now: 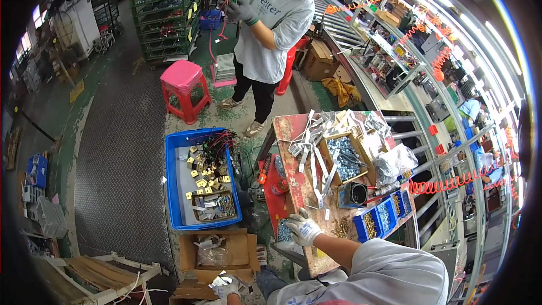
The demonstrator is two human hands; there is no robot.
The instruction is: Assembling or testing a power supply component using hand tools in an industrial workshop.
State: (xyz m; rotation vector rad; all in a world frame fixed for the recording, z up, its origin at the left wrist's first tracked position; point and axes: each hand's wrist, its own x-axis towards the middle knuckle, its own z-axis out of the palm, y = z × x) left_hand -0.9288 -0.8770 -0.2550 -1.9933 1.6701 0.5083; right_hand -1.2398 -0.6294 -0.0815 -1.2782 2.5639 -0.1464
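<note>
My right hand (pixel 303 229), in a white glove, rests at the left edge of the worn wooden workbench (pixel 298 178). Its fingers are apart and I see nothing in them. Close by are loose brass-coloured screws (pixel 341 227) and a clear bag of small parts (pixel 284 230) just off the edge. Low in the view, my gloved left hand (pixel 229 286) is closed on a small shiny metal piece (pixel 221 279), beside an open cardboard box (pixel 188 244) with clear plastic inside. The piece's exact kind is too small to tell.
A blue bin (pixel 170 183) holds brass-coloured blocks, wires and metal parts. On the bench lie metal strips (pixel 316 172), a box of bolts (pixel 345 158), a black cup (pixel 358 194) and small blue bins (pixel 370 223). Another person (pixel 271 22) stands beyond, near a red stool (pixel 183 87).
</note>
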